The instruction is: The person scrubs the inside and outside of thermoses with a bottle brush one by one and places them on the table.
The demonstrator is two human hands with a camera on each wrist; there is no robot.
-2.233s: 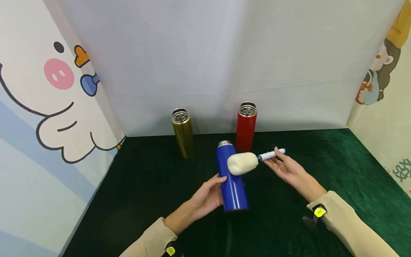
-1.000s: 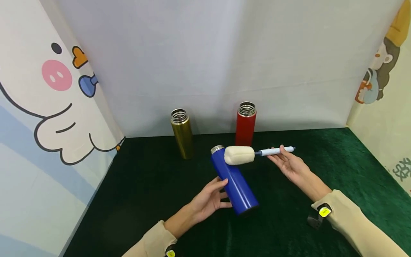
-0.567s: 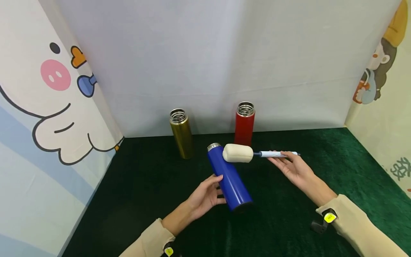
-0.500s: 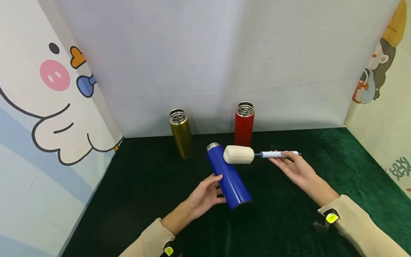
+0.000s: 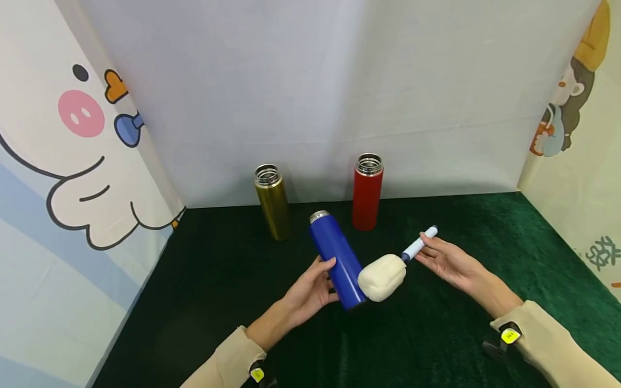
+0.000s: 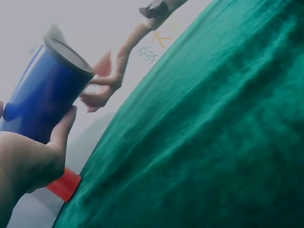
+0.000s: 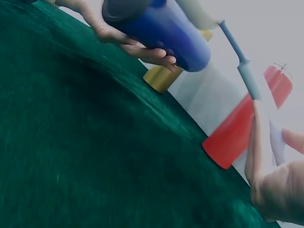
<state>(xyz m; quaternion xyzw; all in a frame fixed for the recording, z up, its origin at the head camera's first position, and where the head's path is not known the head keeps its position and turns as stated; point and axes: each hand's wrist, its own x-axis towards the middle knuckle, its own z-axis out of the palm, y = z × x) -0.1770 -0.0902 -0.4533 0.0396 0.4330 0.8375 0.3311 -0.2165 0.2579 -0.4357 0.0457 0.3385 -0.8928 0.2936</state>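
My left hand (image 5: 310, 293) grips a blue bottle (image 5: 335, 256) around its lower half. The bottle leans, its bare metal mouth up and to the left, and is held above the table. My right hand (image 5: 451, 267) pinches the pale handle of a bottle brush (image 5: 383, 277) between thumb and fingers. Its cream sponge head is at the bottle's lower right side, seemingly against it. In the left wrist view the dark base of the blue bottle (image 6: 47, 85) faces the camera. In the right wrist view the brush handle (image 7: 249, 80) runs up from my fingers.
A gold bottle (image 5: 274, 207) and a red bottle (image 5: 367, 194), both uncapped, stand upright at the back of the dark green cloth (image 5: 218, 302). A pale curtain (image 5: 252, 97) hangs behind them. Printed cartoon panels flank both sides.
The brush head has moved from the bottle's upper part down to near its base, and the handle now slants up to the right. The blue bottle has shifted slightly left and up.
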